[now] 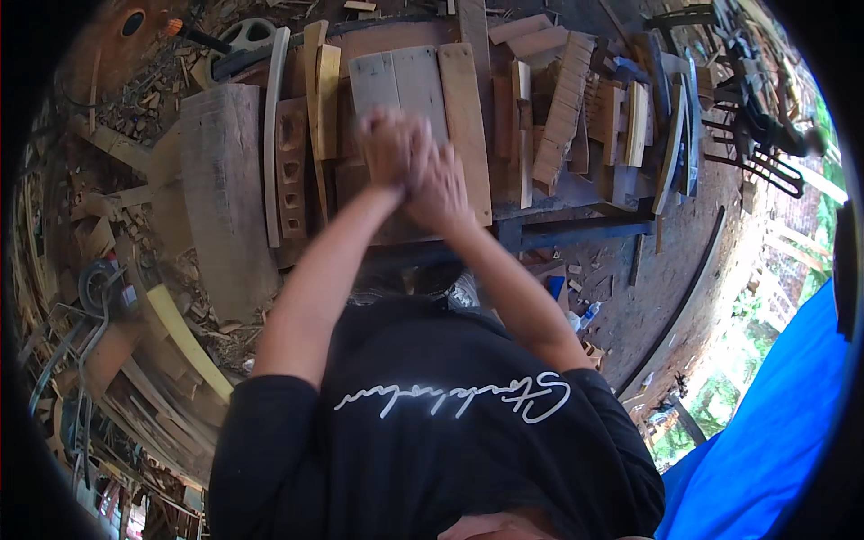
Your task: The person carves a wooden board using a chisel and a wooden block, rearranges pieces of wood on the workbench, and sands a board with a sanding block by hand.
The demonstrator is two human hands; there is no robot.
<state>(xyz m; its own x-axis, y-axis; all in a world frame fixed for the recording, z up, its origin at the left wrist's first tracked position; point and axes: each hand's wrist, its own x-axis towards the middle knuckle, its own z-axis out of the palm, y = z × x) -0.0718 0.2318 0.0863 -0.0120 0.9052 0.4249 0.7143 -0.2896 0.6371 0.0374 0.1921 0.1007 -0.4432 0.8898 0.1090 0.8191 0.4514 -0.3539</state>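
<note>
My left hand (394,148) and my right hand (439,193) meet in front of me, pressed against each other above a stack of boards. Motion smears the left fingers, and whether anything lies between the palms is hidden. On the right hand, the fingers look stretched out along the left one. Beneath both hands lies a pair of weathered grey boards (418,85). Close by on the right is a brown plank (468,126). A narrow yellowish wood strip (327,99) lies to the left of the hands.
A wide grey-brown slab (225,180) and a thin curved strip (273,135) stand at the left. A board with square holes (291,171) is beside them. Several wood offcuts (562,112) crowd the right. A dark metal rack (756,126) and a blue sheet (765,432) lie farther right.
</note>
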